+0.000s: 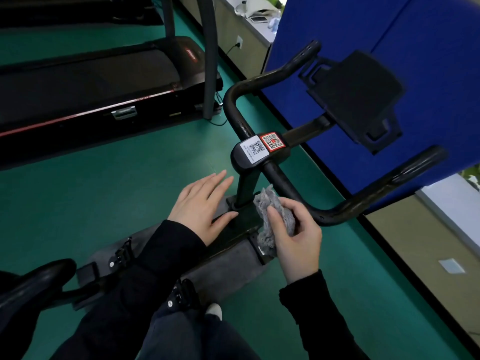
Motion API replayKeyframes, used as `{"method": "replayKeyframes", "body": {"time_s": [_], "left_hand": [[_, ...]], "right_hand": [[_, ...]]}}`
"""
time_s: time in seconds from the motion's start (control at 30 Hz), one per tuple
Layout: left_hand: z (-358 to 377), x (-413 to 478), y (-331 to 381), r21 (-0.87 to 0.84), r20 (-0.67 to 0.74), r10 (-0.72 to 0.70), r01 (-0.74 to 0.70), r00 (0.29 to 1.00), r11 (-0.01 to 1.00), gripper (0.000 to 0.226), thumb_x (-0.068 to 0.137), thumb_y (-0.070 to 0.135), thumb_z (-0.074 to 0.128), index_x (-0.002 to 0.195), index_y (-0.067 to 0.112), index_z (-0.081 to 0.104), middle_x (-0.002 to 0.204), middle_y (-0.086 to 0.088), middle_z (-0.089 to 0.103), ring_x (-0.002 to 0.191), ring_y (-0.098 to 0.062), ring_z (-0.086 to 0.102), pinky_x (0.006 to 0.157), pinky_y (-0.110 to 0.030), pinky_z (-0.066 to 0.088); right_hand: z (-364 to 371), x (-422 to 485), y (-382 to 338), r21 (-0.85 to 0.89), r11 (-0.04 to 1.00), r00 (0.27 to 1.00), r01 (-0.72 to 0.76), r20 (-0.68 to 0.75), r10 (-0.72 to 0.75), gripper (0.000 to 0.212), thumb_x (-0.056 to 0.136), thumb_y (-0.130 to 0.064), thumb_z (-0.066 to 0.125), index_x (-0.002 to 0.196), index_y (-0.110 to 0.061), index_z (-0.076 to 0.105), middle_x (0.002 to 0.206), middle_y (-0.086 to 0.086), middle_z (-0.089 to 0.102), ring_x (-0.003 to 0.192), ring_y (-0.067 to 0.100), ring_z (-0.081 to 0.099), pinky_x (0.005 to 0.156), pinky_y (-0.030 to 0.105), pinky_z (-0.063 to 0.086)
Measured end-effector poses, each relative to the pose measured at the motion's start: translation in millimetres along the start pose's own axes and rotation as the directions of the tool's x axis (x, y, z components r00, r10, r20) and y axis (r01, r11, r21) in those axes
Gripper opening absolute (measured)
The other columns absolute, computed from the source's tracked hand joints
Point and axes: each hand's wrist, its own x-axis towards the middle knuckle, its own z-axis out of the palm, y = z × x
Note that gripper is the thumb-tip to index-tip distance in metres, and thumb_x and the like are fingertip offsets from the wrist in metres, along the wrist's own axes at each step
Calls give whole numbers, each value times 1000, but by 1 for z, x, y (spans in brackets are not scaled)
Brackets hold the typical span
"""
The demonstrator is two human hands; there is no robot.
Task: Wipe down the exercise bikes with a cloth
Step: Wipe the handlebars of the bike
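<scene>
A black exercise bike fills the middle of the head view, with curved handlebars, a stem carrying two QR stickers and a grey frame body. My right hand grips a crumpled grey cloth just below the right handlebar, beside the stem base. My left hand hovers flat with fingers spread, left of the stem, its thumb touching the frame top. The black saddle shows at the lower left.
A black treadmill with grey uprights stands at the upper left on the green floor. A blue partition rises right behind the bike's black tablet holder. A beige wall cabinet runs along the right side.
</scene>
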Motion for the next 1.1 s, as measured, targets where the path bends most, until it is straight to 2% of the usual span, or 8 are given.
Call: {"method": "replayKeyframes", "body": {"time_s": [0.1, 0.23, 0.43, 0.57, 0.7, 0.83, 0.93, 1.1], "left_hand": [[-3, 20, -4, -18, -23, 83, -84, 996, 996, 65, 89, 43, 56, 144, 16, 34, 152, -2, 30, 139, -23, 30, 109, -39, 25], [-6, 52, -9, -36, -21, 219, -219, 976, 975, 63, 88, 39, 60, 140, 11, 40, 150, -6, 33, 138, -25, 31, 108, -42, 28], [-5, 99, -12, -87, -76, 377, -383, 923, 920, 59, 82, 31, 69, 132, 6, 50, 141, -8, 47, 133, -26, 40, 104, -41, 32], [1, 120, -17, -126, -88, 440, -448, 894, 885, 57, 80, 26, 70, 130, 6, 53, 139, -8, 48, 131, -27, 42, 103, -43, 33], [5, 128, -25, -168, -111, 480, -493, 870, 854, 55, 79, 25, 71, 128, 7, 54, 138, -6, 49, 129, -27, 43, 101, -44, 36], [6, 132, -29, -202, -110, 505, -517, 856, 832, 54, 81, 27, 69, 128, 6, 54, 138, -8, 49, 128, -29, 44, 99, -46, 39], [5, 133, -31, -219, -103, 513, -523, 852, 824, 55, 80, 27, 69, 129, 6, 54, 138, -7, 49, 128, -28, 44, 98, -46, 39], [5, 133, -30, -233, -113, 518, -530, 848, 816, 54, 81, 27, 68, 128, 6, 54, 137, -7, 50, 127, -28, 46, 96, -45, 41]], "right_hand": [[4, 5, -9, -64, 998, 986, 21, -165, -31, 9, 84, -15, 70, 93, -13, 68, 97, 3, 70, 94, 20, 65, 87, 44, 52], [10, 16, -20, -240, 968, 919, 67, -364, -154, 11, 84, -11, 68, 94, -14, 67, 100, 2, 66, 96, 15, 63, 93, 30, 49], [36, 60, -21, -581, 809, 883, 94, -326, -337, 15, 82, -5, 69, 95, 2, 70, 102, 17, 62, 99, 30, 58, 92, 26, 41], [61, 71, -8, -739, 672, 948, 50, -176, -264, 15, 82, -8, 68, 97, -5, 71, 102, 11, 64, 99, 30, 58, 83, 38, 42], [56, 61, 1, -773, 634, 949, 26, -180, -259, 19, 80, -3, 69, 99, -6, 70, 103, 10, 65, 99, 30, 59, 85, 31, 35], [58, 60, -3, -791, 611, 948, -2, -196, -251, 18, 83, -2, 67, 101, -2, 70, 102, 13, 66, 95, 31, 59, 87, 33, 42], [59, 80, -12, -746, 652, 964, -137, -253, -87, 17, 92, -11, 58, 102, -2, 67, 97, 13, 65, 93, 30, 58, 82, 25, 36], [47, 102, -19, -750, 612, 968, -252, -195, 160, 22, 97, -22, 49, 102, -5, 61, 97, 17, 63, 91, 32, 57, 75, 33, 40]]}}
